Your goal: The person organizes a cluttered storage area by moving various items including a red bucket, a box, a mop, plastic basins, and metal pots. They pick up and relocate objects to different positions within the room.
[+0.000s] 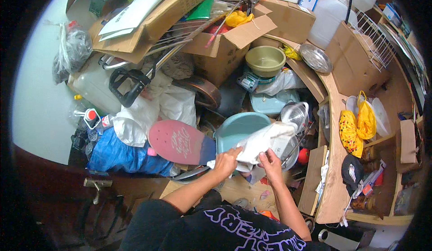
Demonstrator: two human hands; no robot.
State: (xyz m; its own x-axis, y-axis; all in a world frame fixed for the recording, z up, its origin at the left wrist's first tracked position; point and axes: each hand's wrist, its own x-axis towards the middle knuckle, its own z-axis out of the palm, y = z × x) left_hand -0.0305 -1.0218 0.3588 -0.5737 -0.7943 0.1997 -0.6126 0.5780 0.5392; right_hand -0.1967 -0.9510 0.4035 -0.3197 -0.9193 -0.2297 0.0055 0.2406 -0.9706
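Both of my hands are at a white, crumpled plastic bag (265, 143), which lies over part of a light-blue plastic basin (241, 126). My left hand (226, 163) grips the bag's left edge. The fingers of my right hand (271, 165) are at its lower right edge, the thumb apart from them; whether they pinch it cannot be told. A pink and blue skateboard deck (179, 142) lies to the left of the basin. On the right are a metal colander (294, 114) and a clear container (289, 153), partly behind the bag. What the bag holds is hidden.
An olive basin (265, 61) stands on a teal scale (249, 81) further back. A curved wooden counter (332, 180) runs along the right, with yellow bags (366, 119) on it. Cardboard boxes (221, 58) and a metal rack (184, 31) crowd the back. A blue bag (125, 156) sits at left.
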